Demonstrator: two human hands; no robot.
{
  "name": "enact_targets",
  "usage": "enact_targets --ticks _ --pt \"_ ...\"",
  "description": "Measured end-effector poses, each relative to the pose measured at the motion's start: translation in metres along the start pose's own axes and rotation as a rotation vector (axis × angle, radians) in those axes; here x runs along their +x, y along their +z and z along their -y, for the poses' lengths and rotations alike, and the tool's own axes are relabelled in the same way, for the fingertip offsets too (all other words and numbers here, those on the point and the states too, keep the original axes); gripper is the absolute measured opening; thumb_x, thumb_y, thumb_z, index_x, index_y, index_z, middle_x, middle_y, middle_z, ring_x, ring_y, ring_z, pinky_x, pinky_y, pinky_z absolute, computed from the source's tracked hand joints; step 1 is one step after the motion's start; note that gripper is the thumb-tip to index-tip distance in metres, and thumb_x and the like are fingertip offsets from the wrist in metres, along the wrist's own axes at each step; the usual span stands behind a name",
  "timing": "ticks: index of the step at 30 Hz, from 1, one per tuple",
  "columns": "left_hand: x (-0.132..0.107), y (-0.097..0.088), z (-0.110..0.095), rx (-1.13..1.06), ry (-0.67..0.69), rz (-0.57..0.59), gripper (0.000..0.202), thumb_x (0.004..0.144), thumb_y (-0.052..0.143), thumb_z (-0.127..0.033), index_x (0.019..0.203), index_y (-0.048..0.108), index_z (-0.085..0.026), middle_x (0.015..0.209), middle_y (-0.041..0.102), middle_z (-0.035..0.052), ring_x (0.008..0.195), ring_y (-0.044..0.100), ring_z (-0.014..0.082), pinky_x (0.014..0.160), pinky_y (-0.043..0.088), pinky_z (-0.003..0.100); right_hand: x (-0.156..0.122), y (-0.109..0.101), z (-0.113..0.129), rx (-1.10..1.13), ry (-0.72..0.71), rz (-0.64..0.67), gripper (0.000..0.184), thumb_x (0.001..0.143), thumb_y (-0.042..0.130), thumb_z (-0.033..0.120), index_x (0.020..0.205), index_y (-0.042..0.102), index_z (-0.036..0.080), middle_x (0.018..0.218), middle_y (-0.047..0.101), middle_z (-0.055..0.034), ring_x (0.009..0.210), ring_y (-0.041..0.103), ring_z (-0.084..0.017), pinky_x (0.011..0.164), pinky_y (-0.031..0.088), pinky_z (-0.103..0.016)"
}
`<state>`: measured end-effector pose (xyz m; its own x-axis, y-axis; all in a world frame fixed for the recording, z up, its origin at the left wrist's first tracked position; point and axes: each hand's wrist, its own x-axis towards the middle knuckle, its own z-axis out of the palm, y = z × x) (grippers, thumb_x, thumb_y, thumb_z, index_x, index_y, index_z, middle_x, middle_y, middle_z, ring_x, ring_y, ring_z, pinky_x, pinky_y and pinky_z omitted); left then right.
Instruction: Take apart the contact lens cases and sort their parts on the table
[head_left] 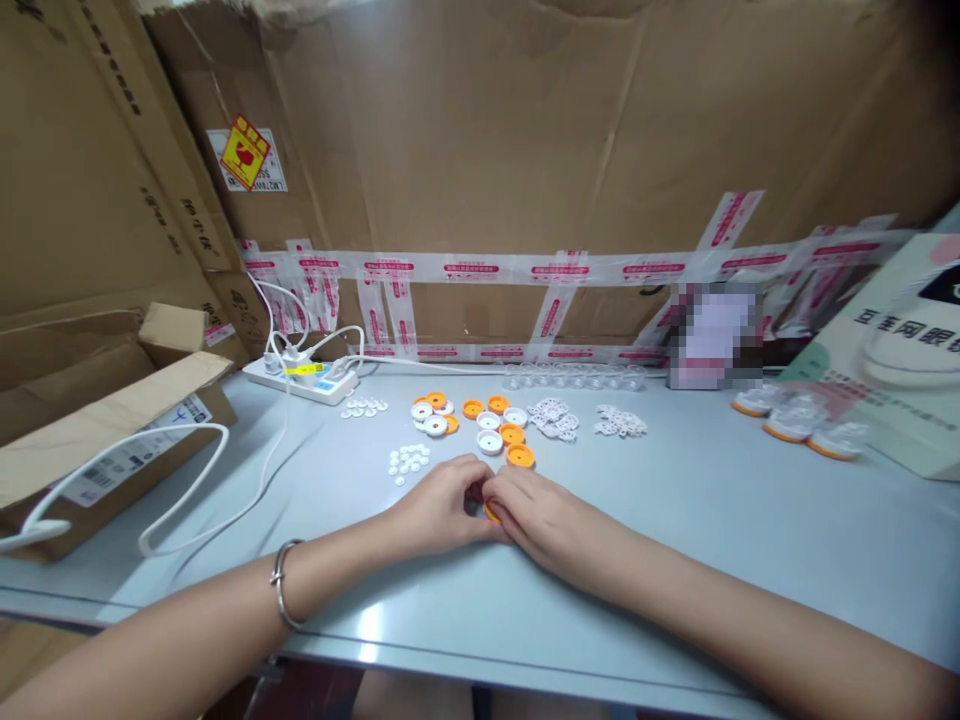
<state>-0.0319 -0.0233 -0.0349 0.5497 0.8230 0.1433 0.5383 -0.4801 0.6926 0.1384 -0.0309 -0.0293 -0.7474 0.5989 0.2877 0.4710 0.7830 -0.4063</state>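
My left hand (450,505) and my right hand (536,510) meet over the front middle of the table. Both are closed around a small orange round plastic part (493,511), mostly hidden by the fingers. Just beyond them lie an orange cup-like disc (520,456) and a white one (490,442), among several of the same kind. To their left is a small pile of orange and white rings (435,426). Small white caps (409,458) lie scattered left of my hands. White lacy plastic pieces (553,418) are heaped to the right, beside a smaller heap of white bits (620,421).
A power strip (300,380) with white cables stands at the back left, near an open cardboard box (112,440). Clear domes (574,377) line the back. Finished-looking clear-and-orange units (795,418) sit at right, before a printed box (892,350). Large cardboard (480,130) walls the back.
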Motion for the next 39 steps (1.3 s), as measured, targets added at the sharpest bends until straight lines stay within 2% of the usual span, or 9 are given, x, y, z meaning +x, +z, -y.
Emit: enact_targets --ticks 5,8,15,19,22,26,28,32,39 --pt "0.0 0.0 -0.001 -0.015 -0.022 0.01 0.027 0.064 0.071 -0.033 0.069 0.052 -0.015 0.068 0.048 -0.0031 0.064 0.044 0.0105 0.057 0.034 0.021 -0.005 -0.001 -0.001 -0.089 -0.121 -0.059 0.02 0.083 0.035 0.007 0.093 0.05 0.016 0.089 0.054 -0.0087 0.081 0.048 -0.018 0.072 0.045 -0.034" --pt "-0.001 -0.001 -0.001 -0.032 -0.008 0.031 0.026 0.065 0.07 -0.032 0.08 0.057 -0.015 0.074 0.053 -0.0009 0.066 0.047 0.0119 0.059 0.036 0.022 -0.002 -0.008 0.003 -0.004 -0.128 -0.132 0.02 0.084 0.035 0.008 0.095 0.048 0.017 0.09 0.054 -0.0086 0.084 0.05 -0.018 0.072 0.045 -0.034" --pt "-0.002 0.0 0.0 0.007 0.059 0.001 0.019 0.066 0.067 -0.027 0.08 0.059 -0.016 0.073 0.054 -0.0011 0.068 0.049 0.0119 0.06 0.038 0.022 0.0 -0.021 0.004 0.425 0.217 -0.316 0.014 0.079 0.055 0.023 0.089 0.047 0.02 0.083 0.058 -0.0027 0.075 0.058 -0.014 0.069 0.05 -0.031" --pt "-0.001 -0.003 0.001 -0.003 0.075 0.026 0.04 0.059 0.075 -0.037 0.091 0.062 -0.018 0.08 0.056 0.0006 0.07 0.05 0.0125 0.063 0.041 0.022 0.0 -0.023 -0.003 0.639 0.294 -0.333 0.019 0.075 0.06 0.028 0.089 0.05 0.02 0.088 0.06 -0.0031 0.082 0.06 -0.015 0.075 0.051 -0.033" --pt "-0.001 -0.01 -0.002 0.01 0.095 -0.071 0.05 0.057 0.076 -0.041 0.098 0.06 -0.018 0.088 0.058 0.0036 0.076 0.053 0.0148 0.066 0.043 0.025 0.001 -0.024 -0.006 0.698 0.315 -0.338 0.019 0.076 0.059 0.03 0.091 0.053 0.02 0.093 0.06 -0.0044 0.085 0.06 -0.015 0.079 0.051 -0.034" --pt "-0.004 -0.02 -0.012 0.085 0.202 -0.33 0.041 0.071 0.068 -0.032 0.108 0.055 -0.02 0.098 0.059 0.0054 0.089 0.054 0.0168 0.077 0.045 0.029 0.002 -0.024 -0.006 0.709 0.332 -0.424 0.022 0.074 0.062 0.032 0.091 0.056 0.02 0.093 0.061 -0.0042 0.084 0.059 -0.015 0.08 0.05 -0.035" --pt "-0.005 -0.022 -0.018 0.13 0.282 -0.396 0.035 0.076 0.065 -0.026 0.109 0.055 -0.021 0.1 0.059 0.0056 0.094 0.054 0.0168 0.082 0.044 0.031 0.002 -0.025 -0.004 0.734 0.334 -0.44 0.023 0.071 0.065 0.032 0.089 0.055 0.019 0.09 0.06 -0.0035 0.081 0.059 -0.014 0.078 0.051 -0.034" --pt "-0.004 -0.024 -0.032 0.16 0.355 -0.36 0.022 0.08 0.059 -0.019 0.102 0.058 -0.019 0.093 0.062 0.0045 0.085 0.058 0.0142 0.077 0.047 0.027 0.002 -0.028 0.003 0.842 0.332 -0.439 0.025 0.068 0.068 0.033 0.082 0.051 0.02 0.08 0.058 -0.001 0.076 0.059 -0.013 0.072 0.053 -0.032" --pt "0.003 -0.033 -0.057 0.143 0.308 -0.397 0.012 0.078 0.061 -0.017 0.09 0.059 -0.018 0.084 0.064 0.0019 0.078 0.059 0.0132 0.07 0.048 0.025 0.0 -0.04 0.009 1.067 0.292 -0.435 0.023 0.068 0.07 0.033 0.082 0.057 0.02 0.082 0.063 -0.0008 0.079 0.062 -0.013 0.078 0.053 -0.033"
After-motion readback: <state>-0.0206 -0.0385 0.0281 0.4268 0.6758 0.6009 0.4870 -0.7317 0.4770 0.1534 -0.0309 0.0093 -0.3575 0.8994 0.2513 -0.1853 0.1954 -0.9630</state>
